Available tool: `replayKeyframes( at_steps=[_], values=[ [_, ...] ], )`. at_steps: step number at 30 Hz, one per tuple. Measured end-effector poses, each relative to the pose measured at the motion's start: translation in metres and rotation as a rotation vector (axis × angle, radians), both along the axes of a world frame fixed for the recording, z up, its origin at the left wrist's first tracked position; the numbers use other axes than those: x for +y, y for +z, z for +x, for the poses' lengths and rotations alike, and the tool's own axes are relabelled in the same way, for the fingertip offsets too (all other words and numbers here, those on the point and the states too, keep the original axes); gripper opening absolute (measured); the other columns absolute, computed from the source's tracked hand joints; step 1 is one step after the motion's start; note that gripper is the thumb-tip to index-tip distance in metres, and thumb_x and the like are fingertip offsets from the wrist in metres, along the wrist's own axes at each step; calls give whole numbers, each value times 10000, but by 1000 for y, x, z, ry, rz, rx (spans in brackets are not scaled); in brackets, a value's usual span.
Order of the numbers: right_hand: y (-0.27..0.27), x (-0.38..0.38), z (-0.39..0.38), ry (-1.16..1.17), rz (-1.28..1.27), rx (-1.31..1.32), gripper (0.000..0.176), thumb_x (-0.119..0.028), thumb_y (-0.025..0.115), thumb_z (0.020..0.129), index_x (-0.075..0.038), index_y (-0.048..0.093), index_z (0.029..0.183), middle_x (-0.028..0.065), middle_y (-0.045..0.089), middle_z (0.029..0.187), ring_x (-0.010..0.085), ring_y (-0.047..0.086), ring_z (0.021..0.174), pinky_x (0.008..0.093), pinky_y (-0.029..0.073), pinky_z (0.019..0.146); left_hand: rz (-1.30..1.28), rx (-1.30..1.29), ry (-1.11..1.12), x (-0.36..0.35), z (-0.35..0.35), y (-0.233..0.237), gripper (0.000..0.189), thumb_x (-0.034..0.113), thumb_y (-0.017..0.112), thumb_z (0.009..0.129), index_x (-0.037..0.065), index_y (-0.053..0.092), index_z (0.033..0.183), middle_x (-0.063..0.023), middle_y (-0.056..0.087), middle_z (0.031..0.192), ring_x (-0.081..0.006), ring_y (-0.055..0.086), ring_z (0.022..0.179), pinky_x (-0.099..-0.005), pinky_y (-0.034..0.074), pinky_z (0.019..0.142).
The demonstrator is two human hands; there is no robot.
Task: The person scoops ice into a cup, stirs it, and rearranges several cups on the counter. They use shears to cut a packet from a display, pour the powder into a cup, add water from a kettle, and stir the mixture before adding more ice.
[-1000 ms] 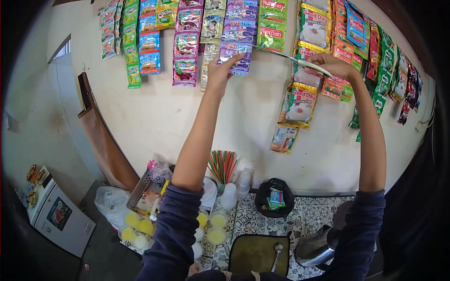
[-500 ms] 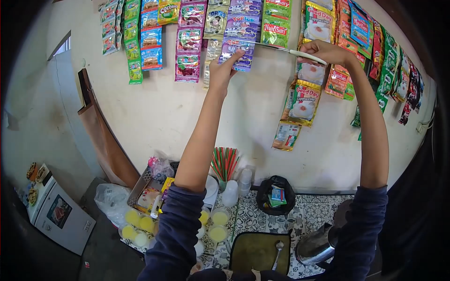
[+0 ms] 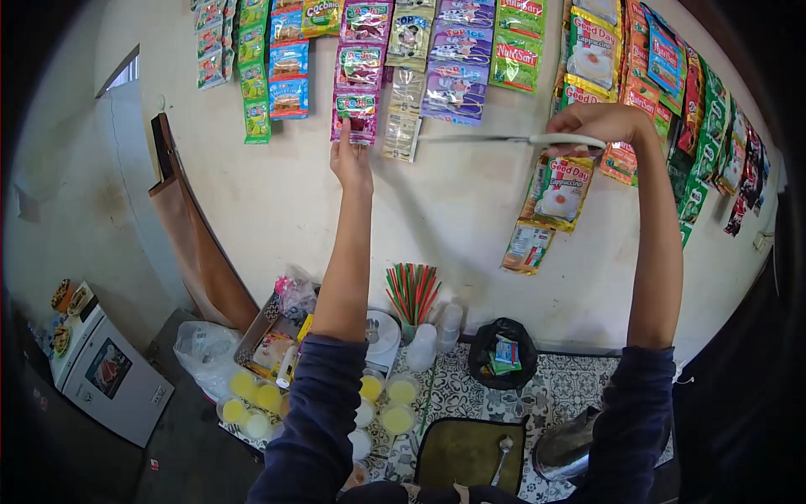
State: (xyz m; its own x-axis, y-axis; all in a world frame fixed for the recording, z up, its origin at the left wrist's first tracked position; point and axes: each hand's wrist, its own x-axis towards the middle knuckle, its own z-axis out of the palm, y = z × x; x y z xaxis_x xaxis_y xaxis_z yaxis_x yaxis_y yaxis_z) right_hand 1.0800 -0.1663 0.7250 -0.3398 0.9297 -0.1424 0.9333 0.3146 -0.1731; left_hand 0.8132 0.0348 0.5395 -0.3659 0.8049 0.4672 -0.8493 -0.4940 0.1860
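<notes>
My left hand (image 3: 353,166) is raised to the wall, its thumb and fingers pinching the bottom of a hanging strip of magenta drink sachets (image 3: 361,67). In my right hand (image 3: 594,126) are scissors (image 3: 567,141) with a pale handle, their blades pointing left and blurred. The blades lie below a strip of purple sachets (image 3: 454,86), apart from it. Between the magenta and purple strips hangs a gold and silver sachet strip (image 3: 405,101). Cappuccino sachets (image 3: 561,191) hang just below and behind my right hand.
More sachet strips, such as green ones (image 3: 516,55), line the wall. Below stand red and green straws (image 3: 411,290), plastic cups (image 3: 421,346), cups of yellow liquid (image 3: 397,417), a black bag-lined bin (image 3: 478,370), a dark tray (image 3: 462,454) with a spoon (image 3: 502,460), and a metal jug (image 3: 561,445).
My left hand has let go of the purple sachets and moved left to the magenta strip. The scissors have come down and away from the purple strip. The view has shifted slightly.
</notes>
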Motion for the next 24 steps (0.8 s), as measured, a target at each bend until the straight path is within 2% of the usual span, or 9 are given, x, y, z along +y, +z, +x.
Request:
replayKeyframes(
  at_steps=[3,4,5,7,10,16,18,24],
  values=[
    [-10,14,-17,70,55,14,315,-365,643,843,-54,596,824,-74,481,573,5,415,497,188,300,408,-9,-6,25,-3,-2,7,309,198,689,816,69,540,1054,-22,596,995,-123,577,892,-285,478,773],
    [-14,27,-18,152,-16,178,323,-372,636,846,-61,576,786,-69,475,576,6,419,497,194,312,419,8,9,20,-3,-1,8,317,198,690,814,65,541,1060,-22,595,995,-124,577,899,-291,478,775],
    [-14,33,-19,156,-16,179,323,-372,636,846,-61,576,786,-69,475,576,6,419,497,194,312,419,25,24,17,-4,-2,9,324,197,691,812,61,542,1066,-22,594,995,-126,577,906,-297,479,776],
    [-16,41,-33,-27,122,90,351,-404,622,847,-71,556,758,-59,473,574,13,421,485,198,321,423,46,33,10,-11,-1,15,306,181,686,812,72,550,1063,-15,590,993,-120,576,897,-296,479,772],
    [-21,59,-42,-14,212,87,406,-466,628,821,-82,544,719,-45,485,566,21,430,461,199,315,408,67,-28,-133,-23,-1,24,266,135,665,820,91,561,1061,-6,601,998,-119,583,885,-290,496,745],
    [-25,87,-57,58,264,75,426,-502,658,779,-102,541,690,-51,492,549,21,437,458,201,303,409,80,-1,-31,-32,-3,35,303,82,660,815,55,551,1097,-36,598,1053,-129,588,926,-296,505,772],
    [-27,90,-63,130,272,174,411,-503,663,775,-118,545,691,-63,485,536,18,423,457,197,285,414,110,0,17,-33,-3,34,359,60,669,806,27,529,1135,-55,593,1068,-129,583,941,-285,503,778],
    [-25,100,-81,149,273,106,399,-498,682,762,-125,552,706,-83,456,520,4,398,461,195,251,414,99,13,47,-33,-5,32,290,36,630,831,42,542,1107,-52,604,1060,-135,597,930,-259,503,776]
  ],
)
